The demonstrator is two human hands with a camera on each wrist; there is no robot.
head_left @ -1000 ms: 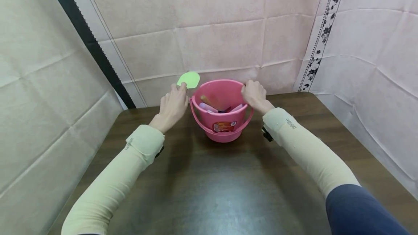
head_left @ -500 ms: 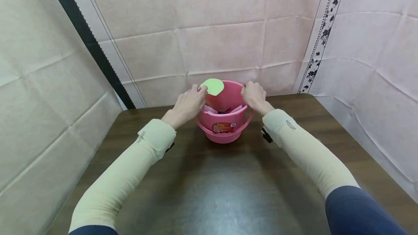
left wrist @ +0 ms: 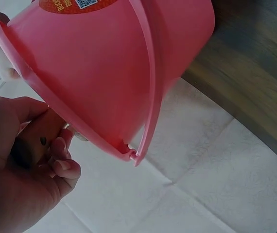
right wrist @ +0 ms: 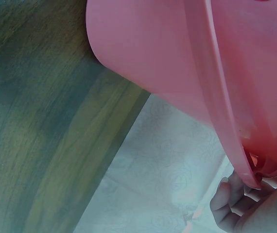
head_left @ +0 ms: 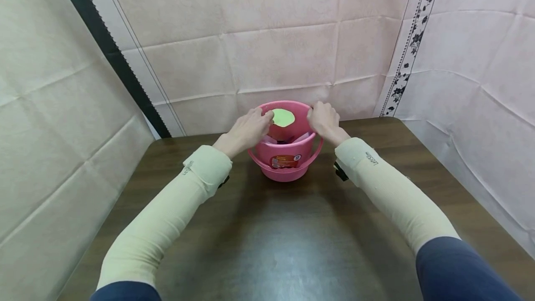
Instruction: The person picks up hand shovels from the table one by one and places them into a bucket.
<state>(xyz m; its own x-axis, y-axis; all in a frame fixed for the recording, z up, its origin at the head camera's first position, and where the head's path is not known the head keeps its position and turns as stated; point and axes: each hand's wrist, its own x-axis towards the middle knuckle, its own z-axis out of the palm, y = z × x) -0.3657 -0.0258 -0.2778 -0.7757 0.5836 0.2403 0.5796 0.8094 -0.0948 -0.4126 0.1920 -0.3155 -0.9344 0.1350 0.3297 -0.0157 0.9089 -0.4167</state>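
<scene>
A pink bucket (head_left: 285, 152) with a red label stands upright on the table, its handle hanging down in front. My left hand (head_left: 251, 129) is at the bucket's left rim. In the left wrist view, its fingers (left wrist: 64, 167) curl round a brown handle (left wrist: 43, 133) with a small hole in it. From that hand a light-green flat, rounded head (head_left: 283, 117) reaches over the bucket's mouth; its exact kind is unclear. My right hand (head_left: 324, 120) grips the right rim near the handle joint. Pale purple pieces (head_left: 302, 137) show inside the bucket, partly hidden.
The dark wooden table (head_left: 276, 236) runs from the bucket towards me. A pale cloth wall (head_left: 292, 50) rises close behind the bucket, and other cloth sheets hang at the left and right.
My left hand has carried the green-headed tool rightward from beside the bucket, then lower into its mouth. The right hand stays on the rim.
</scene>
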